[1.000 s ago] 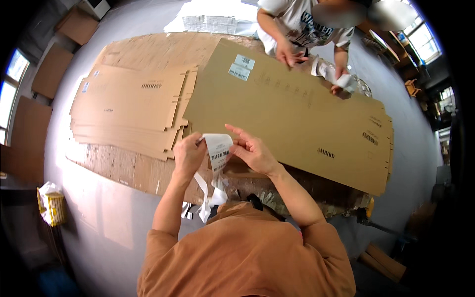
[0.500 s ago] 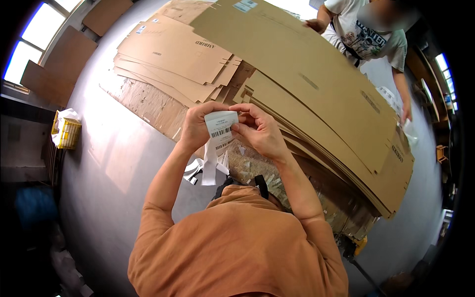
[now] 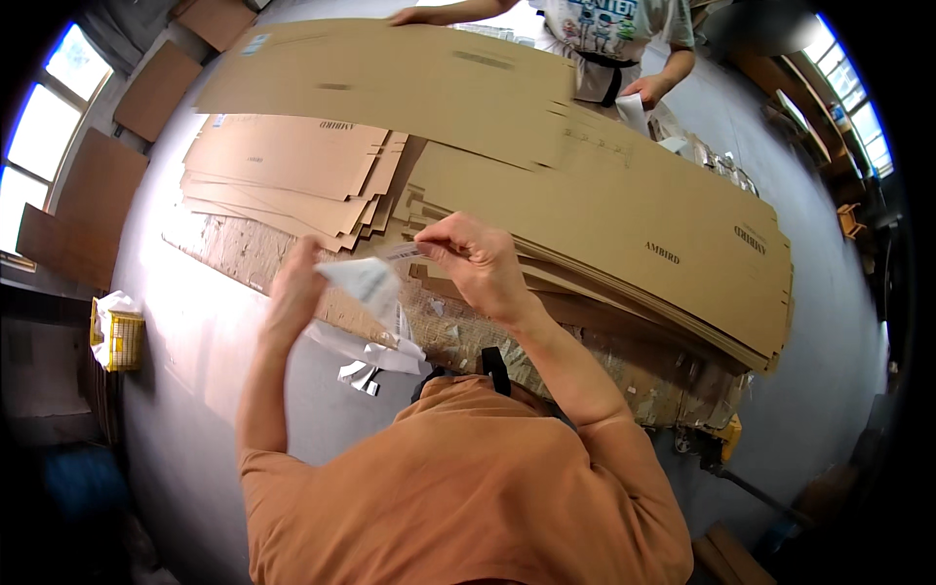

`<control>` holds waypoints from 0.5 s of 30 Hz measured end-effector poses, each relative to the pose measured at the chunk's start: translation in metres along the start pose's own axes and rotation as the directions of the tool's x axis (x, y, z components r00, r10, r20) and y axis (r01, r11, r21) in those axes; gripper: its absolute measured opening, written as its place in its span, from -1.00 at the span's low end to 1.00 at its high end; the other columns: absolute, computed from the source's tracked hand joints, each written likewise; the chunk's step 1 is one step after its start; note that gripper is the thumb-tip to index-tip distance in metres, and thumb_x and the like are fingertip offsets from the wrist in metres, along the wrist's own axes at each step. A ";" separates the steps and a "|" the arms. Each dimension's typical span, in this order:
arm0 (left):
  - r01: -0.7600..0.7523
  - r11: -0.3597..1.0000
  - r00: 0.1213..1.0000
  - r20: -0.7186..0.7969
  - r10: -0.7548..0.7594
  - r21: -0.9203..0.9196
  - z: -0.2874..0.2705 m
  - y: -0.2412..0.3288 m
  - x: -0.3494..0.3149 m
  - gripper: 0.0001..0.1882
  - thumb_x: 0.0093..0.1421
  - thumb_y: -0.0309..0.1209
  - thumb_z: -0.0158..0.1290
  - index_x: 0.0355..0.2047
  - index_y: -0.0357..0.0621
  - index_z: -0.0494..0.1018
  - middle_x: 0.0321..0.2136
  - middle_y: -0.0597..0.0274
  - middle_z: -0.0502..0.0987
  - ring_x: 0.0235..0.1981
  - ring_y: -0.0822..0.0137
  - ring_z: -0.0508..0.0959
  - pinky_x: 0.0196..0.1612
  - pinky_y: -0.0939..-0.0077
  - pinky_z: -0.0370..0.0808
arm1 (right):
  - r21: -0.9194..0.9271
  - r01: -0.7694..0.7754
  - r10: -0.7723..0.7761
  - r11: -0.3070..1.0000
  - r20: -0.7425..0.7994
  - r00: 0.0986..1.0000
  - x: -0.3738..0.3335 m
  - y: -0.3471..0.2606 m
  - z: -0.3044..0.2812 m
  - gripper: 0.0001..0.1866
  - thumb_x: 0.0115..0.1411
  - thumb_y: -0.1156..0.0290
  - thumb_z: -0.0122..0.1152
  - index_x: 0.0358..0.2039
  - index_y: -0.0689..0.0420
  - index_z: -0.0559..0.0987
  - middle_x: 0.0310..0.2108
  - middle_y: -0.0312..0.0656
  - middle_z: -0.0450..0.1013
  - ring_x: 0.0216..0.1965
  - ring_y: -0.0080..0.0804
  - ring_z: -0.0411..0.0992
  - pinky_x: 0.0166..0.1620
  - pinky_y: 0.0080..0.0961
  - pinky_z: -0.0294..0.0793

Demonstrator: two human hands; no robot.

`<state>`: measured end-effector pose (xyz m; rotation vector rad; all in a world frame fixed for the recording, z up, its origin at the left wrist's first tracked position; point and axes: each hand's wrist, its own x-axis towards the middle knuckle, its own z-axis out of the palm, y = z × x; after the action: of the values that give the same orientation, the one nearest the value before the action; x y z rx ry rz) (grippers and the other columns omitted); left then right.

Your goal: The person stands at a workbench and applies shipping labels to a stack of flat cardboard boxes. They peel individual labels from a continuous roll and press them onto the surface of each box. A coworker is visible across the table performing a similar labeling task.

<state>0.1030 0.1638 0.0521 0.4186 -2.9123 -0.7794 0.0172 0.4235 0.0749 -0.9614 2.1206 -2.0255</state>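
My left hand (image 3: 295, 291), smeared by motion, is closed at the edge of a white label strip (image 3: 363, 281), whose loose tail hangs down toward my waist. My right hand (image 3: 480, 268) pinches the end of a small barcode label (image 3: 404, 252) between thumb and fingers. This label stretches from the strip toward my right hand; whether it is fully off the strip I cannot tell. Beyond my hands lies a stack of flat brown cardboard sheets (image 3: 604, 210), with a lower pile of cardboard sheets (image 3: 283, 161) to its left.
Across the stack a person (image 3: 609, 39) grips a large cardboard sheet (image 3: 390, 78) with one hand and white paper (image 3: 634, 112) with the other. A worn wooden board (image 3: 229, 244) lies under the piles. A yellow basket (image 3: 122, 339) stands left; a yellow-and-black wheeled handle (image 3: 726, 439) sits right.
My hands have moved apart, the left one leftward, with the small label now stretched between them. The person has shifted the top cardboard sheet leftward across the piles. My view has turned.
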 end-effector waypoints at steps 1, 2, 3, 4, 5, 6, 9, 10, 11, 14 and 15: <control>0.039 0.995 0.998 0.047 -0.043 0.087 -0.015 -0.026 -0.002 -0.70 0.05 -0.54 0.00 -0.15 -0.20 0.36 -0.21 -0.13 0.49 -0.13 -0.04 0.48 -0.07 0.22 0.39 | 0.052 -0.031 0.033 0.998 -0.039 0.999 -0.001 0.004 -0.006 -0.90 0.08 0.58 0.25 -0.34 0.21 0.60 -0.48 -0.24 0.45 -0.48 -0.53 0.40 -0.39 -0.63 0.40; 0.071 0.983 0.992 0.089 -0.087 0.172 -0.032 -0.060 -0.003 -0.73 0.06 -0.54 -0.03 -0.18 -0.24 0.37 -0.19 -0.16 0.48 -0.11 -0.06 0.46 -0.04 0.20 0.36 | -0.006 -0.033 0.032 0.999 -0.061 0.998 0.000 0.007 -0.016 -0.90 0.10 0.57 0.23 -0.33 0.22 0.60 -0.47 -0.24 0.46 -0.48 -0.54 0.40 -0.40 -0.63 0.39; 0.125 0.950 0.970 0.167 -0.178 0.285 -0.053 -0.112 -0.006 -0.76 0.06 -0.52 -0.02 -0.22 -0.27 0.35 -0.24 -0.17 0.49 -0.15 -0.09 0.47 -0.07 0.17 0.38 | -0.061 -0.037 0.033 0.997 -0.073 0.997 0.002 0.010 -0.026 -0.90 0.11 0.56 0.22 -0.33 0.22 0.60 -0.47 -0.23 0.48 -0.48 -0.54 0.41 -0.41 -0.64 0.39; 0.250 0.856 0.911 0.188 -0.366 0.452 -0.076 -0.161 -0.012 -0.79 0.07 -0.48 -0.01 -0.27 -0.29 0.38 -0.27 -0.17 0.51 -0.18 -0.10 0.48 -0.09 0.12 0.39 | -0.118 -0.045 0.036 0.992 -0.083 0.996 0.004 0.016 -0.037 -0.90 0.13 0.55 0.21 -0.32 0.23 0.61 -0.47 -0.23 0.49 -0.48 -0.54 0.42 -0.41 -0.64 0.39; 0.151 0.715 0.895 0.213 -0.392 0.683 -0.112 -0.221 -0.027 -0.81 0.08 -0.44 0.02 -0.31 -0.28 0.48 -0.27 -0.14 0.53 -0.17 -0.08 0.50 -0.08 0.14 0.42 | -0.160 -0.141 0.124 0.977 -0.115 0.986 0.006 0.024 -0.047 -0.87 0.16 0.48 0.19 -0.30 0.23 0.61 -0.51 -0.26 0.51 -0.48 -0.54 0.42 -0.42 -0.63 0.39; 0.196 0.538 0.769 0.213 -0.603 0.820 -0.140 -0.240 -0.026 -0.78 0.08 -0.37 0.09 -0.34 -0.29 0.54 -0.23 -0.13 0.54 -0.14 -0.03 0.51 -0.04 0.21 0.44 | -0.143 -0.213 0.185 0.967 -0.187 0.965 0.010 0.035 -0.060 -0.86 0.16 0.45 0.19 -0.31 0.23 0.62 -0.54 -0.29 0.50 -0.49 -0.56 0.41 -0.42 -0.64 0.39; 0.643 -0.122 -0.232 0.040 -0.972 0.756 -0.274 -0.364 -0.091 -0.64 0.08 -0.13 0.20 -0.35 -0.22 0.59 -0.36 0.10 0.62 -0.43 0.37 0.58 -0.31 0.46 0.53 | 0.128 -0.327 0.350 0.936 -0.265 0.898 0.040 0.079 -0.094 -0.84 0.14 0.42 0.20 -0.34 0.24 0.63 -0.57 -0.35 0.47 -0.57 -0.69 0.32 -0.47 -0.72 0.32; 0.625 -0.347 -0.490 0.007 -0.871 0.699 -0.287 -0.362 -0.089 -0.63 0.10 -0.11 0.18 -0.36 -0.22 0.59 -0.41 0.16 0.63 -0.54 0.43 0.57 -0.41 0.51 0.53 | 0.155 -0.335 0.367 0.929 -0.302 0.880 0.052 0.095 -0.111 -0.84 0.12 0.43 0.22 -0.35 0.25 0.62 -0.57 -0.35 0.46 -0.58 -0.70 0.31 -0.48 -0.72 0.30; 0.645 0.005 -0.214 0.187 -0.959 0.764 -0.238 -0.326 -0.043 -0.63 0.11 -0.13 0.16 -0.34 -0.24 0.59 -0.44 0.17 0.63 -0.58 0.43 0.55 -0.45 0.54 0.51 | 0.129 -0.353 0.375 0.927 -0.375 0.848 0.061 0.108 -0.135 -0.85 0.10 0.44 0.24 -0.37 0.27 0.61 -0.58 -0.34 0.46 -0.59 -0.70 0.29 -0.49 -0.72 0.28; 0.443 0.652 0.401 0.514 -0.758 0.615 -0.201 -0.174 -0.017 -0.64 0.15 -0.22 0.11 -0.29 -0.35 0.56 -0.50 0.18 0.61 -0.67 0.46 0.53 -0.55 0.58 0.47 | 0.224 -0.408 0.466 0.885 -0.388 0.795 0.095 0.144 -0.163 -0.86 0.06 0.47 0.29 -0.40 0.28 0.60 -0.58 -0.32 0.46 -0.61 -0.70 0.28 -0.53 -0.72 0.24; 0.515 0.773 0.508 0.595 -0.623 0.369 -0.182 -0.154 -0.010 -0.64 0.15 -0.30 0.08 -0.16 -0.35 0.52 -0.52 0.14 0.59 -0.64 0.42 0.55 -0.57 0.57 0.46 | 0.222 -0.430 0.484 0.875 -0.383 0.787 0.106 0.154 -0.163 -0.87 0.05 0.48 0.29 -0.41 0.28 0.60 -0.58 -0.32 0.46 -0.62 -0.70 0.28 -0.54 -0.72 0.24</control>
<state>0.1786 -0.0476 0.1317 1.4882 -3.5645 -0.9549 -0.2015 0.5102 -0.0052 0.0549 2.0931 -2.1958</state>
